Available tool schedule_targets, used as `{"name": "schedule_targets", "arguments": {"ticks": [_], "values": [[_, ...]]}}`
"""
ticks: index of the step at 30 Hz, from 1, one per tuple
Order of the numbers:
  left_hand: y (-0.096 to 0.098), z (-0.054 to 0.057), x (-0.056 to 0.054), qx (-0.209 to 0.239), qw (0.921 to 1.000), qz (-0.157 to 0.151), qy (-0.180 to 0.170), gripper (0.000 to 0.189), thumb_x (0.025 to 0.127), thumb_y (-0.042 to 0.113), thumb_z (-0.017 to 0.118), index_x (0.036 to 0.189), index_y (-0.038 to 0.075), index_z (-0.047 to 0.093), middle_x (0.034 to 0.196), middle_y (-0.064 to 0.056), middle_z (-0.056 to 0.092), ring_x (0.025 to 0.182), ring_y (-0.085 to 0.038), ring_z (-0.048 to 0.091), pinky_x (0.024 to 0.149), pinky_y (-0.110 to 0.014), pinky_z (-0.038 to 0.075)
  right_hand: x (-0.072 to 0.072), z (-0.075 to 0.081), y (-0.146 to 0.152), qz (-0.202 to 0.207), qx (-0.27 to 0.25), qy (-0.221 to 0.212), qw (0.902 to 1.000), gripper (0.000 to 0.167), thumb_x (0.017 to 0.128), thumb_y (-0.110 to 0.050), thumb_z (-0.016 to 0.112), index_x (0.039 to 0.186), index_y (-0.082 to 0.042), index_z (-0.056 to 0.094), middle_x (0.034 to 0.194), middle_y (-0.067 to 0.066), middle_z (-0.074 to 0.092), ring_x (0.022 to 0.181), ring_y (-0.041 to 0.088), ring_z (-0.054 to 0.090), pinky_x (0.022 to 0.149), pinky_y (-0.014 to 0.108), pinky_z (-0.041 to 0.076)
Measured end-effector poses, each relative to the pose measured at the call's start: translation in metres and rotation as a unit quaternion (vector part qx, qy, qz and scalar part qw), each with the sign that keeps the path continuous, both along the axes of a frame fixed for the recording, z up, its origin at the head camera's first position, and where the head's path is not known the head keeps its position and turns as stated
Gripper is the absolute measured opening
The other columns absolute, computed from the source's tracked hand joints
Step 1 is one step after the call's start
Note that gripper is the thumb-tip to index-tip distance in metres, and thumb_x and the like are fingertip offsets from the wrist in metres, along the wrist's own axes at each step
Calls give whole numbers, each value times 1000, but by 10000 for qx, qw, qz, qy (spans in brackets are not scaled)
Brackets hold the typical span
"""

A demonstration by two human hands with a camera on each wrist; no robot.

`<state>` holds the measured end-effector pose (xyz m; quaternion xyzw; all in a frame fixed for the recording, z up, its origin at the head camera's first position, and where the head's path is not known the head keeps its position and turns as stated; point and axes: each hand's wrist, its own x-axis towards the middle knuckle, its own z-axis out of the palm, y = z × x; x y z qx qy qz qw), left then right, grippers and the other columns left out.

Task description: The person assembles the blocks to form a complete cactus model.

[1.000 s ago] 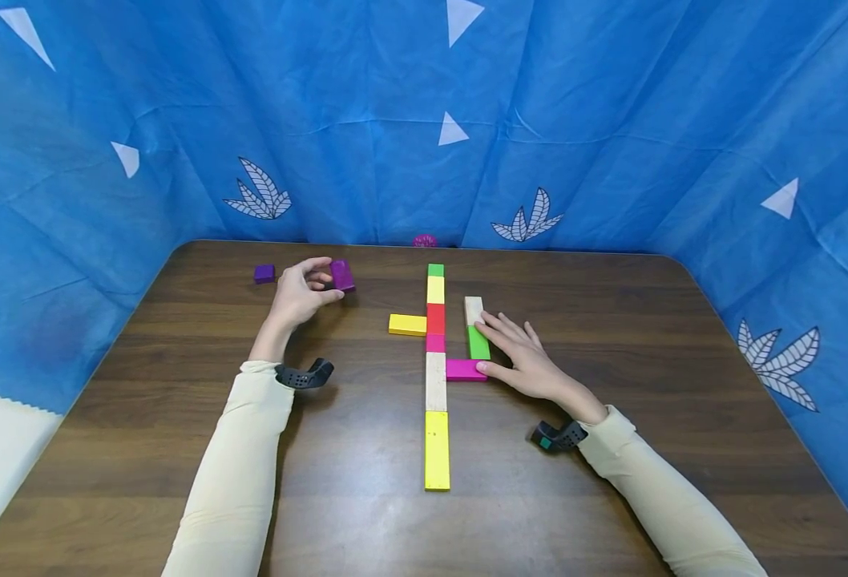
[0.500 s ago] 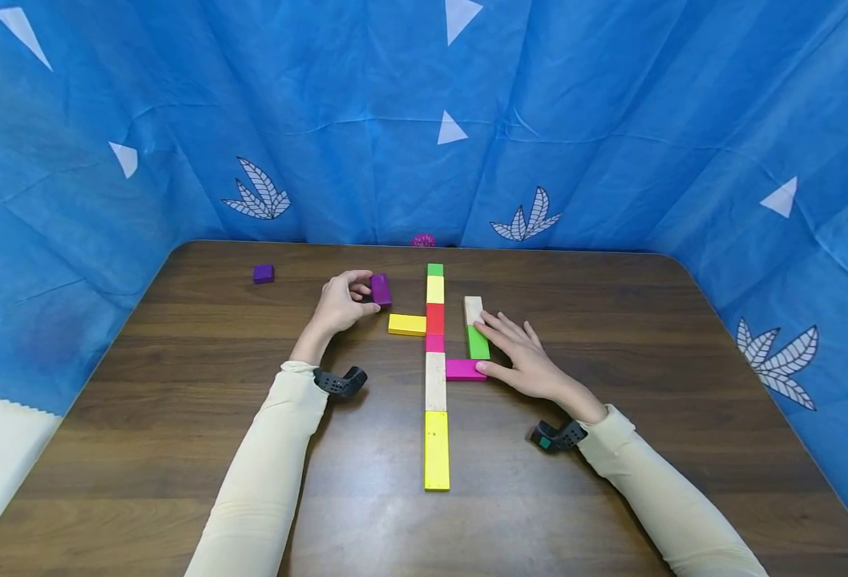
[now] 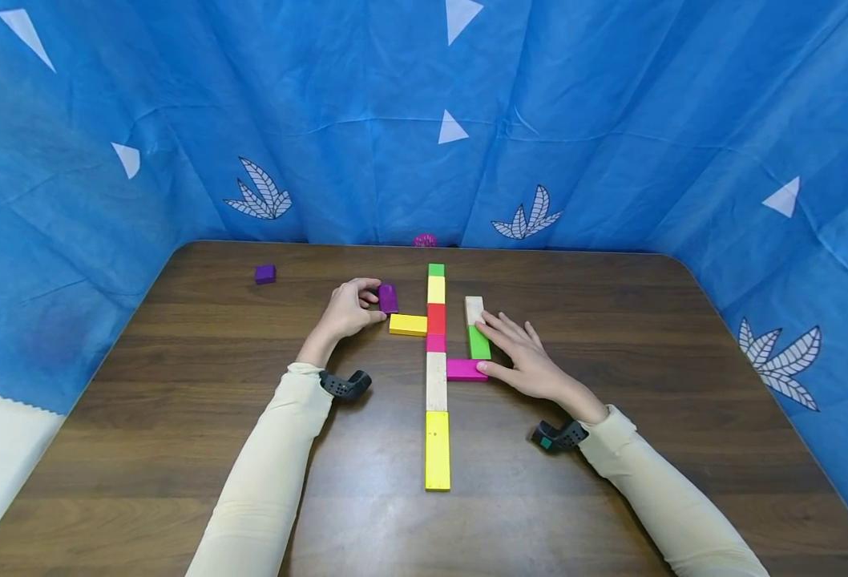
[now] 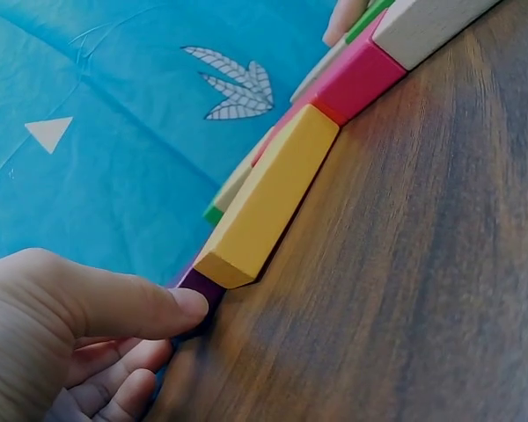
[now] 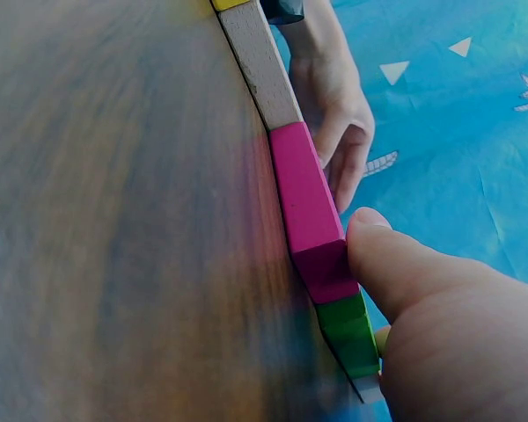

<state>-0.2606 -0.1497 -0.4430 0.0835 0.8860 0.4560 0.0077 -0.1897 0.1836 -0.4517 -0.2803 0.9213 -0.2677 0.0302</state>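
My left hand (image 3: 350, 308) pinches a purple block (image 3: 388, 299) between thumb and fingers. It is at the left end of a short orange-yellow block (image 3: 408, 324), and in the left wrist view the purple block (image 4: 200, 286) appears to touch that end. My right hand (image 3: 521, 357) lies with fingers spread over a side branch of blocks. Its thumb touches the end of a magenta block (image 3: 466, 369); its fingers touch a green block (image 3: 478, 342) and the edge of a whitish block (image 3: 474, 309). My palm hides part of the green block in the right wrist view.
A straight column of blocks runs down the table's middle, from a small green block (image 3: 435, 270) to a long yellow block (image 3: 437, 450). A small dark purple block (image 3: 265, 274) lies alone at the back left. Blue cloth (image 3: 366, 120) hangs behind the brown table (image 3: 611, 320).
My left hand has carried the purple block rightward and slightly nearer, up to the orange-yellow block's left end. My right hand has stayed in place.
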Motion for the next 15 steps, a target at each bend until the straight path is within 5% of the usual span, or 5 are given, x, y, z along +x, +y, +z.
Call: {"name": "schedule_targets", "arguments": {"ticks": [15], "values": [[1,-2,0,77,10000,-51,8,61,79,0,76,136,-3,53,117,-21,63,100,-33,62,92,-42,52,-2,-2,0,35,58,36,10000,71,95,-36,62,155,-17,30,164,6,20,151,36,11,116,66,-4]]}}
